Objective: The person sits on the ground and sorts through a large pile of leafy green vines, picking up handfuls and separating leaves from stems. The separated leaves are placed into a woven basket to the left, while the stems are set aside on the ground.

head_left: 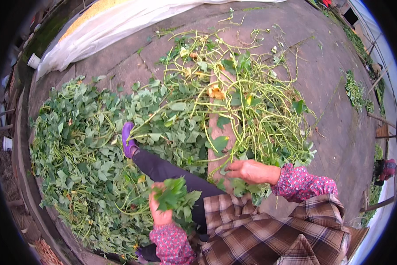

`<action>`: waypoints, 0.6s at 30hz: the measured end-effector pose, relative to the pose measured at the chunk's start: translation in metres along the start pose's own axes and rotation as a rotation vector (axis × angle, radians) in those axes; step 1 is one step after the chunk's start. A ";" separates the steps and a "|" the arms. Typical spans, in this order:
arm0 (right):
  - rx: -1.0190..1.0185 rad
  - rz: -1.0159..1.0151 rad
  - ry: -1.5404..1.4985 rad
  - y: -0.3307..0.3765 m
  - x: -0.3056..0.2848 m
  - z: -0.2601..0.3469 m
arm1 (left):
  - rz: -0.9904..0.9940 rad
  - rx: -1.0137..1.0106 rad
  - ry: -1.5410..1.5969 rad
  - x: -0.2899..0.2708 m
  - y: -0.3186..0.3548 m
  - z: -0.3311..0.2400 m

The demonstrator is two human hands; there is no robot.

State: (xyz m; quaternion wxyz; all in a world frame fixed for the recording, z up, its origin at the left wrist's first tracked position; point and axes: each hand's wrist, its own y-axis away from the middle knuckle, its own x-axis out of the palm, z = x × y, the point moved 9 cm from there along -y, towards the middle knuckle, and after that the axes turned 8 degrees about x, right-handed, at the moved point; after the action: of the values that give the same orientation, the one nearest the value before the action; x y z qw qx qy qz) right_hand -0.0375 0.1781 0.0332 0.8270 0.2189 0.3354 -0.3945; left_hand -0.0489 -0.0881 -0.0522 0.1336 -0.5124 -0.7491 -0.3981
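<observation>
**Grey-brown ground [339, 132] with a leafy heap [83, 128] and a stem pile [269, 119]**

Seen from your head, the leafy heap covers the ground on your left, and the yellow-green stem pile lies ahead and to the right, partly over a pinkish-brown strip [217, 123]. Your left forearm, in a pink floral sleeve [172, 245], rises from the lower edge, the wrist nearly in line with it. Your left hand [159, 206] is closed around a bunch of green leaves [171, 194], held in front of your dark trouser leg [163, 168]. Your right forearm, in a matching sleeve [302, 181], reaches leftward above your brown checked garment [269, 225]. Your right hand [251, 171] is partly curled, its fingertips directed left at the near edge of the stem pile; whether they pinch a stem or leaf, you cannot tell. Your purple shoe [127, 139] rests among the leaves of the heap. Beyond, a white sheet [119, 26] borders yellow material [90, 15], and a white bucket [33, 61] stands beside it. Another person [387, 170] appears at far right.
</observation>
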 end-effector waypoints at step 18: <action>0.248 -0.067 0.752 -0.202 0.006 -0.127 | 0.152 0.387 -0.222 -0.097 -0.006 -0.026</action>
State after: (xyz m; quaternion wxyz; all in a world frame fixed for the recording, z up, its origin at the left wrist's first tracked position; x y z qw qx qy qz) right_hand -0.2442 0.1347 -0.0770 0.6005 0.4351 0.5716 -0.3511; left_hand -0.0173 -0.1720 -0.0969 0.1756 -0.5730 -0.7807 -0.1770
